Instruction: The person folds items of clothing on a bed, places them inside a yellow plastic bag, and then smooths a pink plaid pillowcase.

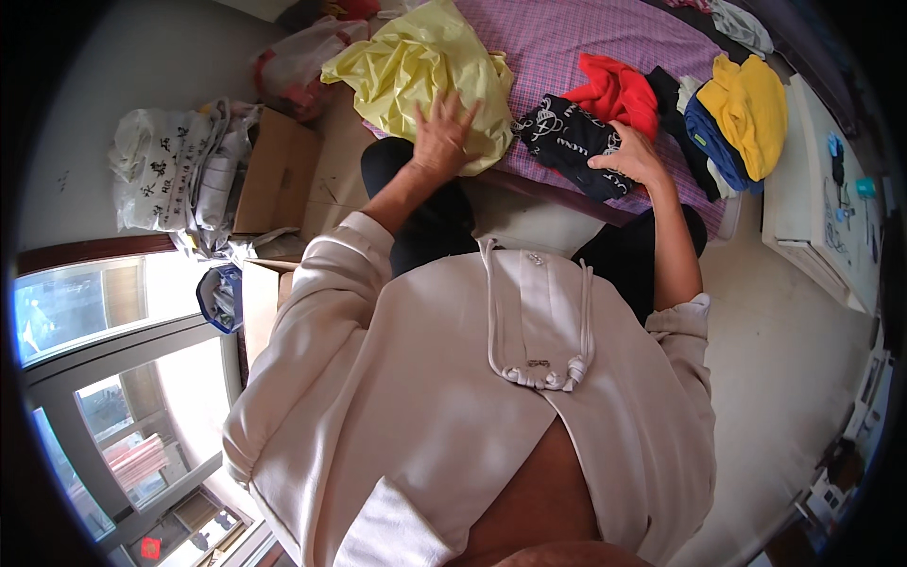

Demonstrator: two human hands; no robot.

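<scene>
My left hand point(440, 135) lies flat, fingers spread, on a crumpled pale yellow garment point(420, 66) at the near edge of the bed. My right hand point(631, 153) rests on a folded black garment with white print point(567, 140), fingers curled at its near edge. A folded red garment point(619, 92) lies just beyond that hand. Both forearms come up from my cream hooded top. Whether the right hand grips the black cloth or only presses it is unclear.
The bed has a purple checked sheet point(567, 38). A stack of yellow point(756, 104), blue and dark clothes sits at its right. White plastic bags point(175, 165) and a cardboard box point(274, 175) stand on the floor at left. A white cabinet point(822, 208) is at right, a window at lower left.
</scene>
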